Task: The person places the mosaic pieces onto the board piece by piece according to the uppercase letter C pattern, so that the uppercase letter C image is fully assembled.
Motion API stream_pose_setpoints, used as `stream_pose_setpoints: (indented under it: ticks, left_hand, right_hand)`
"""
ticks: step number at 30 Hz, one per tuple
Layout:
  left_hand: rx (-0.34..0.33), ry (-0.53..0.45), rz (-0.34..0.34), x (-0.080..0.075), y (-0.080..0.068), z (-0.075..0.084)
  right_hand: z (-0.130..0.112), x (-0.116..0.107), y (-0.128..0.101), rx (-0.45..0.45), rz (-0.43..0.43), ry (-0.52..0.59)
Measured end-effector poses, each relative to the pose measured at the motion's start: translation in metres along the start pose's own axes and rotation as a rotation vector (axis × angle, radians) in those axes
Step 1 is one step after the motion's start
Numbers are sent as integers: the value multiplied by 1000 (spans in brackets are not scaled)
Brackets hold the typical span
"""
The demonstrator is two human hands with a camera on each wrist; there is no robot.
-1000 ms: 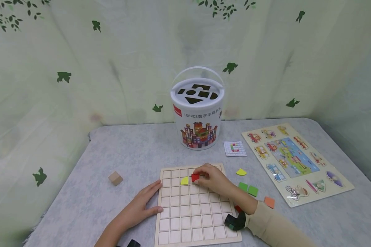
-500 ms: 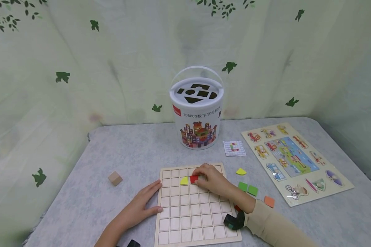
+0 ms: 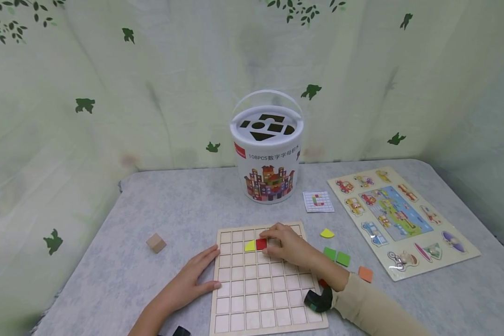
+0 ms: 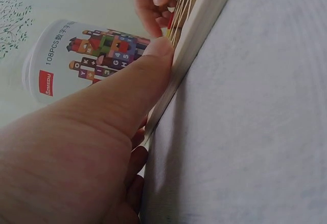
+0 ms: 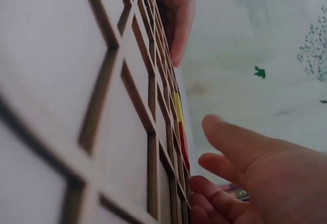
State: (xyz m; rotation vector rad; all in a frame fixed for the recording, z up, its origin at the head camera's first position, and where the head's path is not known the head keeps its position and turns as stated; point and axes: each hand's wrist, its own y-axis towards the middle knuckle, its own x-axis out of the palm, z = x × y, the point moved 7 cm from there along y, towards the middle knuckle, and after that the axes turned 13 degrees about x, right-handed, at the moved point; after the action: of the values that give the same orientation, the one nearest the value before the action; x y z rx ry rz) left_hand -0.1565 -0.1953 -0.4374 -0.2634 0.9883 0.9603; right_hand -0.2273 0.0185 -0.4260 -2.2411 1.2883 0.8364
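A wooden grid board (image 3: 260, 284) lies on the grey table. In its second row sit a yellow quarter-round tile (image 3: 250, 246) and, right beside it, a red square tile (image 3: 261, 243). My right hand (image 3: 286, 246) is over the board's top rows, its fingertips touching the red tile, which lies flat in its cell. The right wrist view shows these fingers (image 5: 207, 183) loosely bent at the board (image 5: 102, 81), near the red tile (image 5: 183, 144). My left hand (image 3: 193, 275) lies flat against the board's left edge, its thumb (image 4: 148, 75) pressed to the rim (image 4: 204, 19).
A white block bucket (image 3: 268, 149) stands behind the board, a small pattern card (image 3: 318, 201) to its right. A vehicle puzzle board (image 3: 403, 219) fills the right side. Loose tiles lie right of the grid: yellow (image 3: 327, 233), green (image 3: 337, 256), orange (image 3: 365, 274). A wooden cube (image 3: 156, 242) sits left.
The red tile has shifted slightly left and now lies flat in the cell next to the yellow tile. The right hand went with it; the left hand has not moved.
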Motion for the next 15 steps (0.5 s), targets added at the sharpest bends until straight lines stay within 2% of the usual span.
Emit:
stream_pose_setpoints:
  ticks: [3, 6, 11, 15]
  left_hand:
    - [5, 6, 2, 0, 0, 0]
    - [0, 7, 0, 1, 0, 0]
    - [-12, 10, -4, 1, 0, 0]
    - [-15, 10, -7, 0, 0, 0]
  right_hand:
    - [1, -7, -4, 66, -53, 64]
    - [-1, -17, -10, 90, -67, 140]
    - [-1, -45, -27, 84, 13, 196]
    - [8, -66, -44, 110, 110, 139]
